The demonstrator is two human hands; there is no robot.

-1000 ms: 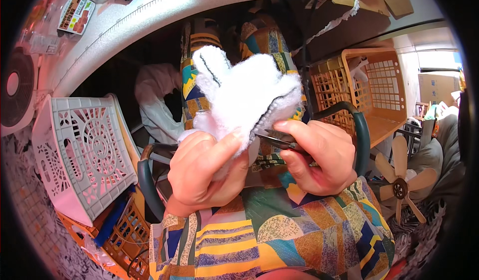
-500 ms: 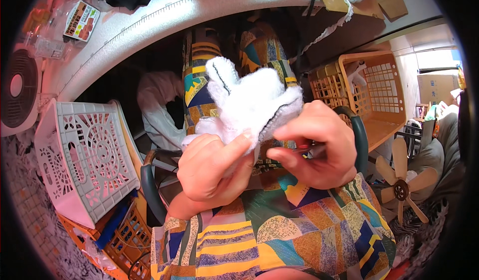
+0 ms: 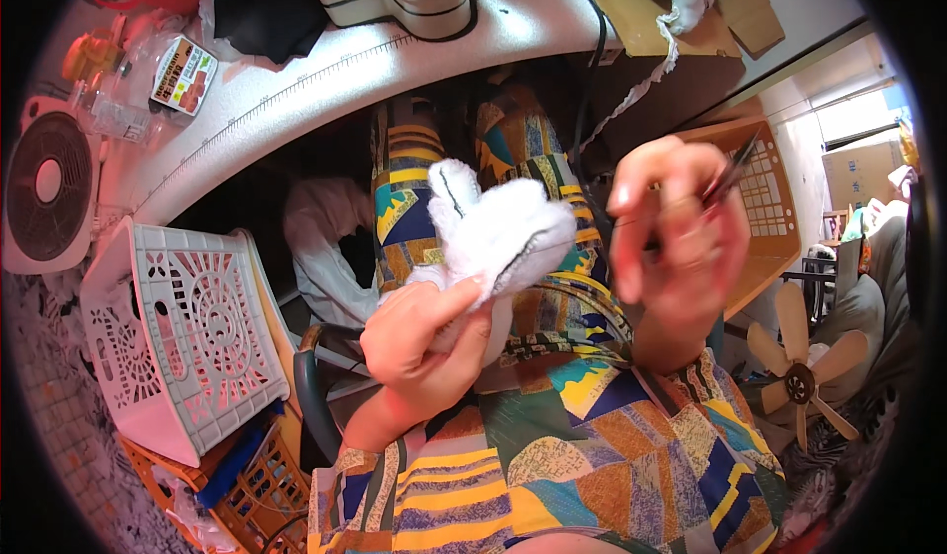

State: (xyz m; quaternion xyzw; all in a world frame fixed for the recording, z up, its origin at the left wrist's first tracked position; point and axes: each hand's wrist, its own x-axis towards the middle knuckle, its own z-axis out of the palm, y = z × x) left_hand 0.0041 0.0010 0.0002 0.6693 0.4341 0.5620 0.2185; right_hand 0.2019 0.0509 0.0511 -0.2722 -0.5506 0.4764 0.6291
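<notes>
White fuzzy glove [image 3: 498, 243] sits pinched in the left hand [image 3: 424, 352] above the lap. The right hand [image 3: 676, 243], pressed to the glove a second ago, has swung up and away, blurred, fingers closed on what may be small snips [image 3: 732, 171]. That cut seems finished. The counter [image 3: 296, 90] lies beyond.
</notes>
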